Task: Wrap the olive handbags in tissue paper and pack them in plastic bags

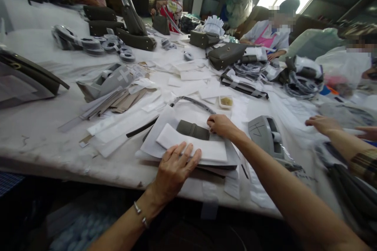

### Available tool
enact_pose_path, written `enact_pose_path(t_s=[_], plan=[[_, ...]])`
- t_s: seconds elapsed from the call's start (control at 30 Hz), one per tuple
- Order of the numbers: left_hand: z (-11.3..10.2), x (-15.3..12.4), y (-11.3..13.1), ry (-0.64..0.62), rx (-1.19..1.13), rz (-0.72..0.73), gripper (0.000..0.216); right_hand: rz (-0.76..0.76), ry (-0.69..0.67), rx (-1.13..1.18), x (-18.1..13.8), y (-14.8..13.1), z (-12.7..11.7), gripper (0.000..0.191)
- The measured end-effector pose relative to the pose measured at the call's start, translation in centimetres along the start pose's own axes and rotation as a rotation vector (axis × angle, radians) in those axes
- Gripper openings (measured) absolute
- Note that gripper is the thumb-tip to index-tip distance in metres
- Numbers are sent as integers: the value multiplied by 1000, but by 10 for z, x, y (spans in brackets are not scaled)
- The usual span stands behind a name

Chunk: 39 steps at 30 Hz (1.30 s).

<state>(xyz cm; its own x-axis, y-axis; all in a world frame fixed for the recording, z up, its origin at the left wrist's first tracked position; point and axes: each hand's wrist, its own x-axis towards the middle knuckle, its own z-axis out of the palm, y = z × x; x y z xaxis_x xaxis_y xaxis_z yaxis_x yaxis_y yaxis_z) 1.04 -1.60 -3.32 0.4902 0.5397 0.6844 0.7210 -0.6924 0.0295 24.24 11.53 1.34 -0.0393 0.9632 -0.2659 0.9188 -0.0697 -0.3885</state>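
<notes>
Here, the left hand (178, 164) reaches up from the lower edge, palm down, forearm slanting rightward, a bracelet (140, 213) round the wrist. Its fingers are slightly apart and lie nearly flat on the white pad (209, 152), pointing away from the body. The right hand (220, 124) comes in from the lower right, its forearm stretched long across the table (114, 168). The wrist is bent so the hand turns inward, with the fingers curled and the thumb side toward the dark flap (191, 128). The fingertips are at the flap's right end; whether they pinch it or only touch it, I cannot tell.

The flap lies just beyond the pad, over a white sheet (151, 145) near the table's front edge. The pad overlaps the flap's near side, so that part is hidden. Beneath the sheet only dark edges show, and what they belong to is hard to make out. A wrapped handle (194, 101) arches behind the flap. Right of the forearm stands a tape dispenser (265, 135). Farther right, a co-worker's hand (322, 124) is blurred, and that person's arm is cut off by the frame.
</notes>
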Motion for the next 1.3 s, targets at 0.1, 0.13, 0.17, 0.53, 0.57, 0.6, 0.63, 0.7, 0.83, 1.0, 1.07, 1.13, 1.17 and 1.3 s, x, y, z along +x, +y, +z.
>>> enact_pose_path(t_s=[0.1, 0.13, 0.17, 0.53, 0.57, 0.6, 0.63, 0.7, 0.83, 1.0, 1.07, 1.13, 1.17, 1.3], plan=[[1, 0, 2, -5, -4, -10, 36, 145, -108, 60, 27, -2, -1, 25], [1, 0, 2, -2, -6, -12, 36, 189, -139, 64, 36, -4, -2, 31], [0, 1, 1, 2, -8, -15, 35, 223, -161, 61, 44, -6, -2, 37], [-6, 1, -9, 2, 44, -64, 38, 154, 32, 113, 58, -7, 8, 20], [-5, 0, -8, 2, 44, -65, 38, 135, 66, 134, 57, -5, 8, 19], [-4, -1, -8, 2, 44, -65, 38, 114, 102, 156, 55, -4, 9, 17], [-2, -1, -7, 3, 45, -65, 38, 88, 138, 178, 53, -2, 8, 16], [1, -1, -6, 10, 49, -64, 37, 29, 206, 221, 48, 2, 6, 14], [6, 0, -6, 24, 76, -76, 35, -89, 230, 307, 32, 8, -2, 16], [8, 1, -5, 11, 98, -80, 38, -274, 57, 93, 9, -2, -10, 30], [8, 0, -4, 6, 101, -75, 38, -286, -1, -91, 6, -11, -11, 28], [8, 0, -4, -1, 101, -71, 38, -278, -59, -182, 7, -18, -12, 22], [8, 0, -4, -5, 99, -71, 38, -266, -84, -201, 9, -20, -12, 22], [10, -2, -4, 6, 78, -87, 37, -220, -119, -259, 13, -19, -11, 34]])
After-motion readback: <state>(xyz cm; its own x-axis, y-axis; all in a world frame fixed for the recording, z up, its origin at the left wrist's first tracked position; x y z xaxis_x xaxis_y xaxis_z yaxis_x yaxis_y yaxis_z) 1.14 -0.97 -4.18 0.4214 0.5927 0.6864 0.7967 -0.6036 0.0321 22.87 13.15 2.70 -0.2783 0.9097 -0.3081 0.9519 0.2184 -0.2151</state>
